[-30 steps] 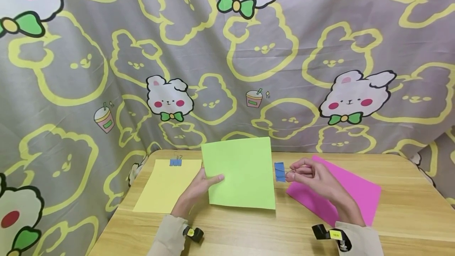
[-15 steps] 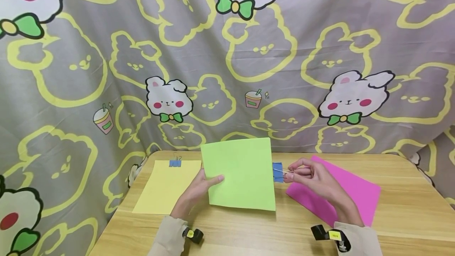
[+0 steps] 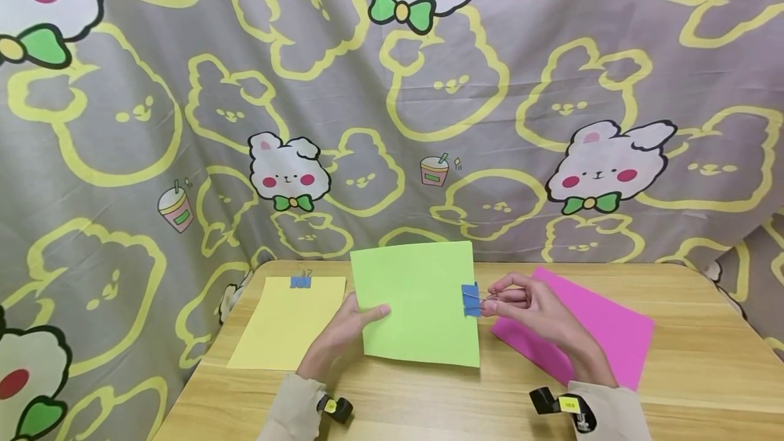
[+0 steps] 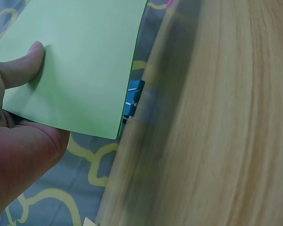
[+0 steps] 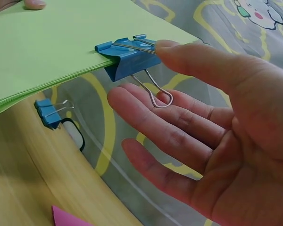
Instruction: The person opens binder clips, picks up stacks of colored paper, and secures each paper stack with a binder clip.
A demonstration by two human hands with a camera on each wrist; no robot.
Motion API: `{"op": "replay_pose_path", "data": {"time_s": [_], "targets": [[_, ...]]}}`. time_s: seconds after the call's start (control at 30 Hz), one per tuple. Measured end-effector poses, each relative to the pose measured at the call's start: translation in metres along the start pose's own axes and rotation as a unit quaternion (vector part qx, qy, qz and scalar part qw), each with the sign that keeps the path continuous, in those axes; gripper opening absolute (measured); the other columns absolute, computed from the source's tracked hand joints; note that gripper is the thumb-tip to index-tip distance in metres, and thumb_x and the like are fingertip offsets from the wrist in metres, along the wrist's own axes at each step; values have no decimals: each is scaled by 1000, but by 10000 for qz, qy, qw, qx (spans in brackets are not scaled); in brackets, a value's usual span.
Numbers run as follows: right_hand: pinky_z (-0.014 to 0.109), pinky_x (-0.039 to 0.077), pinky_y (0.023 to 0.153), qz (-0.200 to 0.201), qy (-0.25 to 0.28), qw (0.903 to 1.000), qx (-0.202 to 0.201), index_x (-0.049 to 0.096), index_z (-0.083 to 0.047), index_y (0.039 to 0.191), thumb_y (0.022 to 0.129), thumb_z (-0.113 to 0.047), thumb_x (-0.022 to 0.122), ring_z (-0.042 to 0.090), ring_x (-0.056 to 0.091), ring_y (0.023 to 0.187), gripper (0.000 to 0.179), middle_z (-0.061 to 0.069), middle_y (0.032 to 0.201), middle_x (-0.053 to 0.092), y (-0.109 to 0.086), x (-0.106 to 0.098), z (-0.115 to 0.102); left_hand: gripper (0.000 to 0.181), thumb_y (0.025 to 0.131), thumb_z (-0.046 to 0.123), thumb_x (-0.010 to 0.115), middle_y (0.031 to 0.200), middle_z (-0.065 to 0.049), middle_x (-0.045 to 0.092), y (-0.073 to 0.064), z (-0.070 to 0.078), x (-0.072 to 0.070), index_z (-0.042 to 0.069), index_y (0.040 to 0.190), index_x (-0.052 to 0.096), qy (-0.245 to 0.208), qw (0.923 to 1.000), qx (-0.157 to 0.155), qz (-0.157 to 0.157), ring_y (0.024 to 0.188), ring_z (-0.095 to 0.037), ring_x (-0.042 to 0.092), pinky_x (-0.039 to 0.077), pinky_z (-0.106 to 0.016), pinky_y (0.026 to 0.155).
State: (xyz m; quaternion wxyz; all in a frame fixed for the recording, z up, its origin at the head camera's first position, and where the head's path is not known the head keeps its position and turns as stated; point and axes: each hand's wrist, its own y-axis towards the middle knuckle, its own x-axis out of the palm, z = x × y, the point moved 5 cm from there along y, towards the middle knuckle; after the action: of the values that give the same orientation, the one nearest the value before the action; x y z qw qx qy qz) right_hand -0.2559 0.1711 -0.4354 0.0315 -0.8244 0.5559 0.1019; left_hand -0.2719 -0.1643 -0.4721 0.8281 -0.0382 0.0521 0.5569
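Observation:
My left hand (image 3: pixel 344 324) holds a stack of light green paper (image 3: pixel 419 342) by its left side, thumb on the front and fingers behind. In the right wrist view several sheets show at the stack's edge. A blue binder clip (image 5: pixel 134 61) sits over the right edge of the stack. My right hand (image 3: pixel 535 305) has its thumb on the clip's upper wire handle, while the lower handle hangs against the fingers. To the left lies yellow paper (image 3: pixel 288 332) with another blue binder clip (image 3: pixel 300 282) on its top edge. Pink paper (image 3: pixel 603 318) lies at the right, partly behind my right arm.
Beyond the green stack, near the far edge of the wooden table (image 3: pixel 704 339), lies one more blue binder clip (image 5: pixel 48 114), hidden in the head view. A grey patterned curtain (image 3: pixel 367 107) hangs behind the table.
The right hand has moved left with the binder clip, from beside the green stack to over its right edge. The stack has shifted slightly right; the yellow and pink papers lie as before.

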Motion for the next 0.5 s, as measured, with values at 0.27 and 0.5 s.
{"op": "replay_pose_path", "data": {"time_s": [0.27,0.5], "targets": [[28,56,90,-129,90,9998,-128,54,8,124,97,-18,73,34,72,104,43,18,109,74,2,3,0,43,100,18,67,126,-8,61,1,-1,2,3,137,51,77,10000,30,-40,122,-21,53,40,-40,110],[29,56,90,-201,93,9996,-196,55,7,122,97,-16,72,36,71,104,38,24,109,73,2,3,2,45,99,14,68,130,-10,64,2,-1,3,3,139,53,19,9997,102,-201,124,-23,57,43,-40,109]]}}
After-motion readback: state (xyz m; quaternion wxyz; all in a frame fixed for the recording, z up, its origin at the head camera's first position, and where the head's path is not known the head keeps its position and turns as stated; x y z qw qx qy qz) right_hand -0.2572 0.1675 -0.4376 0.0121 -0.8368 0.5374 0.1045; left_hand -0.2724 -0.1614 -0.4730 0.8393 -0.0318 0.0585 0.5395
